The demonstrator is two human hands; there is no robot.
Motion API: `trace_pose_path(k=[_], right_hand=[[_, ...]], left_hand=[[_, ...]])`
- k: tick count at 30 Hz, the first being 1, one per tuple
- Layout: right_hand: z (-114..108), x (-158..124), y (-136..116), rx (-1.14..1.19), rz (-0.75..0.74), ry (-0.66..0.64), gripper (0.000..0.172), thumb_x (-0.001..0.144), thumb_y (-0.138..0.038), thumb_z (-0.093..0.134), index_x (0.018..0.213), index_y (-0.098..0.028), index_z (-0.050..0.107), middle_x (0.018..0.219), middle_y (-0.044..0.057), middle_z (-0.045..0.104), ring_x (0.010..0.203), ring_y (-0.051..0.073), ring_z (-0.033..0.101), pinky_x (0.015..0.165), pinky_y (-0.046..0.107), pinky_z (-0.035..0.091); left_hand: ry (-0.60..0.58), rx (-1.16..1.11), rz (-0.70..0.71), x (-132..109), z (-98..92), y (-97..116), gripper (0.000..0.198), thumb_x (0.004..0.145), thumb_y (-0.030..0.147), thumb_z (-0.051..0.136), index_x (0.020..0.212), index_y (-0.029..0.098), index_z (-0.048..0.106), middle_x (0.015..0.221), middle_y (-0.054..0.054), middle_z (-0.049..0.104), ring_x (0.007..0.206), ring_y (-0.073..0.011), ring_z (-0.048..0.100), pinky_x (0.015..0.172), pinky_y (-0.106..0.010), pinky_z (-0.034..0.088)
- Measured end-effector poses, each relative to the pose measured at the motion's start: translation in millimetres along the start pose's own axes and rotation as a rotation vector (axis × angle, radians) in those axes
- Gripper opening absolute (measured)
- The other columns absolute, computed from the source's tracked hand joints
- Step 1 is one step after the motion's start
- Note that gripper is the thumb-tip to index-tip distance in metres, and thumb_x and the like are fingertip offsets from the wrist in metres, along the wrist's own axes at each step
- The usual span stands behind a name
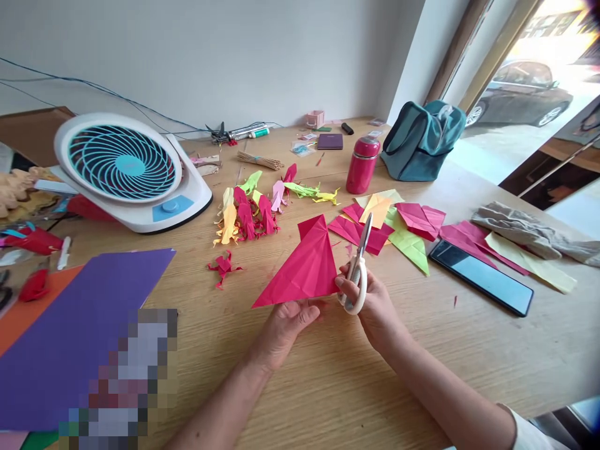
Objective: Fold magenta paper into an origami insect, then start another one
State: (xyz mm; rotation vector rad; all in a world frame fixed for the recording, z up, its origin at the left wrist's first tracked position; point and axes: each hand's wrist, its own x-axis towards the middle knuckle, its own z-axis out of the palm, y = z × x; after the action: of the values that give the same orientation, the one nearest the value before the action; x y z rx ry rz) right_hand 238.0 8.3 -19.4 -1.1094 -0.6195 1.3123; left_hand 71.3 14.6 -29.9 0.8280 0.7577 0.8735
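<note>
My left hand [287, 325] pinches the lower edge of a folded magenta paper [307, 265], a creased triangular shape held just above the wooden table [328, 375]. My right hand [370, 306] is wrapped round the white handles of a pair of scissors [360, 262], whose blades point up and away beside the paper's right edge. The blades look nearly closed and are not in the paper.
A white and blue fan [126, 169] stands at the left, purple card [79, 331] in front of it. Folded paper figures [248, 212], a small red figure [222, 267], loose coloured sheets [403, 231], a phone [480, 277], a red flask [362, 164] and a teal bag [422, 140] lie beyond.
</note>
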Motion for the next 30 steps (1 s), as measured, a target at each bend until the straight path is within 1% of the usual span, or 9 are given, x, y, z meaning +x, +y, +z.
trace_pose_path(k=[3, 5, 9, 12, 15, 19, 21, 25, 30], right_hand=[[4, -4, 3, -0.057, -0.023, -0.076, 0.044, 0.061, -0.040, 0.086, 0.090, -0.021, 0.058, 0.075, -0.002, 0.059, 0.065, 0.012, 0.051, 0.058, 0.025, 0.040], [6, -6, 4, -0.093, -0.060, -0.101, 0.043, 0.062, -0.040, 0.086, 0.090, -0.022, 0.058, 0.075, -0.002, 0.060, 0.064, 0.012, 0.051, 0.059, 0.026, 0.040], [5, -7, 5, -0.158, -0.141, -0.139, 0.041, 0.067, -0.038, 0.084, 0.093, -0.023, 0.057, 0.081, -0.001, 0.062, 0.072, 0.014, 0.055, 0.066, 0.028, 0.044], [2, -9, 3, -0.251, -0.165, -0.184, 0.038, 0.073, -0.042, 0.080, 0.099, -0.024, 0.058, 0.086, 0.000, 0.062, 0.078, 0.016, 0.056, 0.070, 0.029, 0.044], [0, -12, 0, -0.338, -0.167, -0.231, 0.036, 0.080, -0.050, 0.073, 0.099, -0.023, 0.058, 0.082, 0.000, 0.058, 0.075, 0.015, 0.052, 0.068, 0.028, 0.042], [-1, -19, -4, -0.359, -0.064, -0.433, 0.044, 0.088, -0.064, 0.055, 0.095, -0.021, 0.056, 0.074, 0.001, 0.055, 0.067, 0.014, 0.046, 0.060, 0.028, 0.038], [0, -23, -4, -0.380, -0.006, -0.550, 0.048, 0.089, -0.067, 0.051, 0.094, -0.020, 0.056, 0.073, 0.002, 0.055, 0.065, 0.014, 0.046, 0.060, 0.028, 0.039], [3, -30, 1, -0.388, 0.069, -0.771, 0.054, 0.091, -0.070, 0.042, 0.092, -0.017, 0.055, 0.072, 0.003, 0.057, 0.062, 0.014, 0.050, 0.060, 0.029, 0.041], [6, -34, 8, -0.300, 0.175, -0.906, 0.050, 0.096, -0.063, 0.039, 0.095, -0.015, 0.055, 0.072, 0.004, 0.059, 0.060, 0.014, 0.054, 0.059, 0.029, 0.044]], left_hand=[[0.188, -0.132, 0.005, 0, 0.0, -4, 0.028, 0.062, 0.036, 0.089, 0.076, 0.016, 0.074, 0.075, -0.004, 0.072, 0.074, -0.0147, 0.066, 0.067, -0.025, 0.050], [0.258, -0.177, 0.015, 1, -1.1, -5, 0.027, 0.060, 0.033, 0.090, 0.070, 0.015, 0.072, 0.068, -0.002, 0.069, 0.068, -0.0125, 0.063, 0.061, -0.023, 0.049], [0.334, -0.206, 0.033, 2, -0.4, -3, 0.026, 0.060, 0.028, 0.090, 0.070, 0.015, 0.069, 0.062, 0.001, 0.066, 0.060, -0.0098, 0.059, 0.053, -0.021, 0.044], [0.332, -0.229, 0.064, 4, -1.2, 1, 0.025, 0.061, 0.027, 0.089, 0.069, 0.015, 0.068, 0.060, 0.002, 0.064, 0.057, -0.0084, 0.057, 0.052, -0.020, 0.043], [0.336, -0.303, 0.112, 7, -6.9, 7, 0.024, 0.063, 0.026, 0.088, 0.069, 0.016, 0.066, 0.061, 0.003, 0.063, 0.059, -0.0083, 0.059, 0.053, -0.020, 0.045], [0.412, -0.448, 0.152, 13, -18.2, 15, 0.025, 0.064, 0.022, 0.088, 0.073, 0.017, 0.065, 0.065, 0.004, 0.065, 0.061, -0.0087, 0.062, 0.052, -0.019, 0.045], [0.448, -0.523, 0.140, 14, -22.5, 20, 0.021, 0.068, 0.020, 0.085, 0.073, 0.017, 0.065, 0.067, 0.003, 0.067, 0.063, -0.0091, 0.065, 0.052, -0.018, 0.044], [0.486, -0.682, 0.105, 15, -26.4, 29, 0.008, 0.086, 0.015, 0.068, 0.078, 0.016, 0.066, 0.072, 0.001, 0.070, 0.068, -0.0094, 0.069, 0.052, -0.017, 0.044], [0.465, -0.821, 0.128, 13, -26.9, 36, 0.023, 0.099, 0.016, 0.048, 0.085, 0.014, 0.065, 0.074, -0.001, 0.068, 0.064, -0.0068, 0.067, 0.053, -0.015, 0.045]])
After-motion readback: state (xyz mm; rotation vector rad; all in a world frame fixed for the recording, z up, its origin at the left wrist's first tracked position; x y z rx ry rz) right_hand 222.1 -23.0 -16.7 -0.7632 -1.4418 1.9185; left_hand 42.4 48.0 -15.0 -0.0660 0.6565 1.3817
